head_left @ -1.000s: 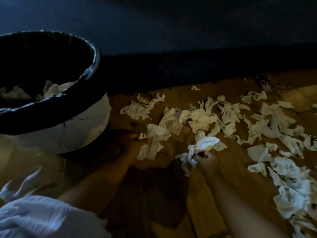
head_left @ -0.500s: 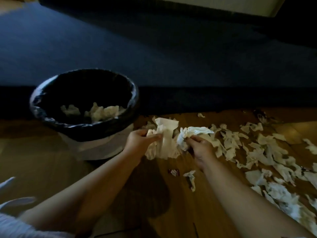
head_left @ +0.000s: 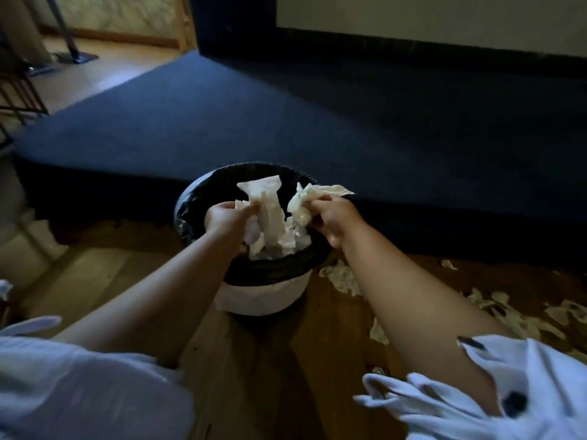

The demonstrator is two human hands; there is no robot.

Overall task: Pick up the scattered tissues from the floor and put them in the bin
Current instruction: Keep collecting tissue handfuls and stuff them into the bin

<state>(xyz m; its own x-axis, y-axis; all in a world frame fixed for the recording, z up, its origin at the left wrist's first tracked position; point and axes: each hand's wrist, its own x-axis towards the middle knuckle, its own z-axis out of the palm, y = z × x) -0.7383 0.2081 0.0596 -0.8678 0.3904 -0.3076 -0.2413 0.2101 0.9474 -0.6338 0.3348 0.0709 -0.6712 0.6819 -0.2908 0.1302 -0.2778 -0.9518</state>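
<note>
Left hand (head_left: 227, 219) and right hand (head_left: 333, 217) each clamp tissues (head_left: 270, 204) above the bin (head_left: 263, 296)

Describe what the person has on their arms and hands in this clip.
Both hands, left and right, are bare: no gloves, rings, watch or bands show. The forearms are bare too. Loose, pale white sleeves cover the upper arms, the left sleeve plain, the right sleeve with frilly, jagged edges and a few dark marks, one round like a button.
</note>
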